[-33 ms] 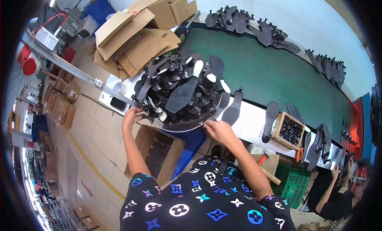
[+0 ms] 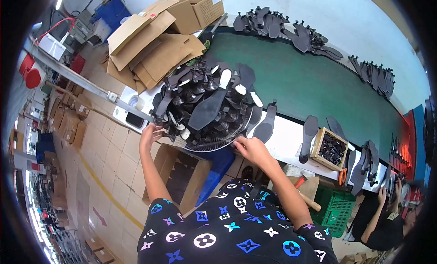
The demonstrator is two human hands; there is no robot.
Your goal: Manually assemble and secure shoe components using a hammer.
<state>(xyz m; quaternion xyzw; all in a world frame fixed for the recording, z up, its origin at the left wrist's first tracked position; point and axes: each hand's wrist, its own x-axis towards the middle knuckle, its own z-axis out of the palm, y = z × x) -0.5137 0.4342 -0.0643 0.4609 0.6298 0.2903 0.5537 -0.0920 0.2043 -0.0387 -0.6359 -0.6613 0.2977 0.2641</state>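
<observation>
A round wire basket [image 2: 207, 149] stands in front of me at the near edge of the bench, heaped with dark shoe soles. A larger dark sole [image 2: 207, 110] lies on top of the pile, and a few pieces have white faces. At the basket's left side is my left hand [image 2: 149, 135], its fingers curled against the rim and partly hidden. My right hand [image 2: 250, 148] grips the rim at the near right, thumb and fingers closed on it. Just right of the basket, another dark sole [image 2: 265, 127] lies on the white bench edge.
Flattened cardboard boxes [image 2: 164, 59] are stacked at the back left. A green conveyor belt [image 2: 282, 73] runs behind, with soles along its far side. To the right are a wooden box [image 2: 316, 148] of small black parts and orange-handled pliers [image 2: 342, 176]. A co-worker [image 2: 387, 223] sits far right.
</observation>
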